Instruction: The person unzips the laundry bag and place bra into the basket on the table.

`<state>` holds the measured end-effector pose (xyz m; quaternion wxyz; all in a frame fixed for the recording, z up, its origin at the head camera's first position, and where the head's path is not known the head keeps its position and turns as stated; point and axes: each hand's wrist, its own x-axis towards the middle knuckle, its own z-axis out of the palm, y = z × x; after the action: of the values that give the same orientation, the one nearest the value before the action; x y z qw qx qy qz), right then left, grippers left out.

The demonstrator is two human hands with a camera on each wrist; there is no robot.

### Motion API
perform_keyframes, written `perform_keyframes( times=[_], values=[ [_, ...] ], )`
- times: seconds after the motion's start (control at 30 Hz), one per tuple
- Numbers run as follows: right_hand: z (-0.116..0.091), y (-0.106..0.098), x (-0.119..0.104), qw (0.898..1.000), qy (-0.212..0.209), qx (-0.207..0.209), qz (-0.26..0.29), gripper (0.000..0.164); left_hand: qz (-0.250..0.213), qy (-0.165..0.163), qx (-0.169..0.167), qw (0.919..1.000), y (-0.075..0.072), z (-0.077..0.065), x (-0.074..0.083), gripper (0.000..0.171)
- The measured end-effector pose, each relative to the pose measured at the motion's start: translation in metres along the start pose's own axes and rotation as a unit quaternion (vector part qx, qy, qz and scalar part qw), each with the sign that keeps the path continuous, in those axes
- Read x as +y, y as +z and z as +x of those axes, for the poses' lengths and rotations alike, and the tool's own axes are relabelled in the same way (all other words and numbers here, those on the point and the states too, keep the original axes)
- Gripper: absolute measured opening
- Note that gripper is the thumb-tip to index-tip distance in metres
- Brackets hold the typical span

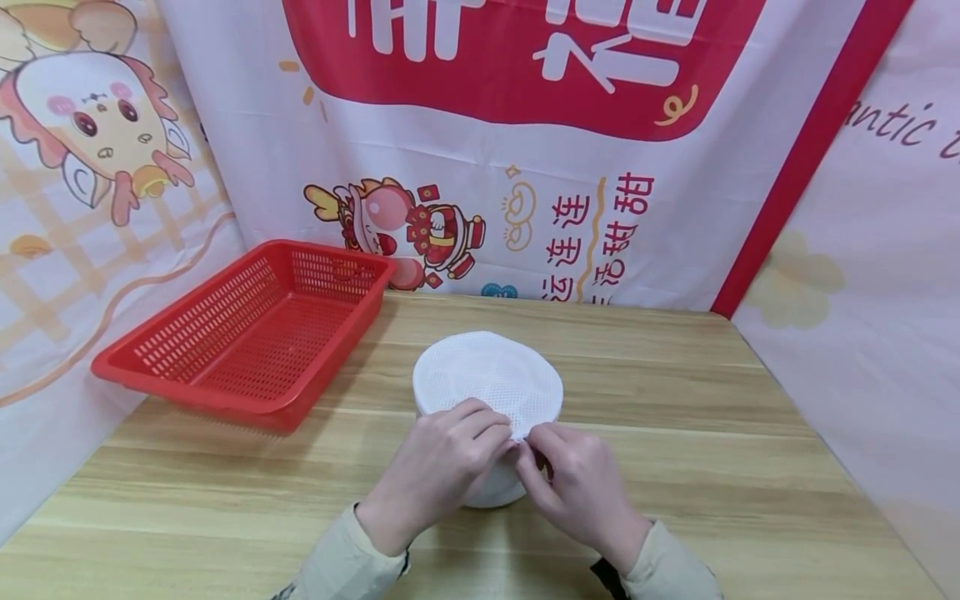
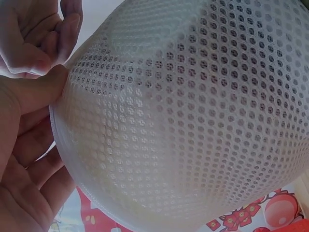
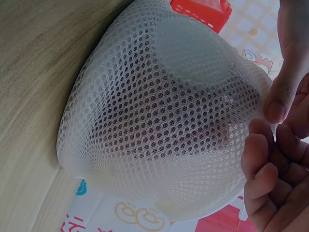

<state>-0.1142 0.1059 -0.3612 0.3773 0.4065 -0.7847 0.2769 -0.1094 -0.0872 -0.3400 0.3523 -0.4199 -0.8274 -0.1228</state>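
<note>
A white mesh laundry bag (image 1: 495,371) stands on the table, drum-shaped, with a flat round top. Its rim (image 2: 60,150) carries a zipper in the left wrist view. At the near side of that rim, my left hand (image 1: 442,462) pinches the edge, its thumb on the mesh. Close beside it, my right hand (image 1: 573,483) pinches the rim between thumb and fingers, fingertips nearly meeting the left ones. Pale, rounded contents (image 3: 193,50) show through the mesh in the right wrist view. The zipper pull is hidden by the fingers.
A red plastic basket (image 1: 330,362) with slotted sides sits at the left back of the wooden table (image 1: 720,467). Printed cloth (image 1: 480,150) hangs behind the table, and more covers both sides.
</note>
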Motion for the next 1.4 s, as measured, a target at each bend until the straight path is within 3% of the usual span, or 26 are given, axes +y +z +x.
perform_keyframes(
  times=[0.4, 0.77, 1.4],
  values=[
    [0.0006, -0.0011, -0.0005, 1.000, 0.015, -0.003, -0.002, 0.022, 0.004, 0.019, 0.014, 0.9997, -0.0008, 0.0016, 0.0003, 0.012],
    [0.0010, -0.0025, -0.0003, 1.000, 0.026, -0.010, -0.011, 0.023, -0.004, 0.006, -0.006, 1.0000, -0.0006, 0.0020, 0.0004, 0.012],
    [-0.0005, -0.0017, 0.0018, 0.999, 0.037, -0.007, -0.021, 0.027, 0.008, 0.010, -0.007, 0.9999, -0.0003, 0.0015, 0.0005, 0.010]
  ],
)
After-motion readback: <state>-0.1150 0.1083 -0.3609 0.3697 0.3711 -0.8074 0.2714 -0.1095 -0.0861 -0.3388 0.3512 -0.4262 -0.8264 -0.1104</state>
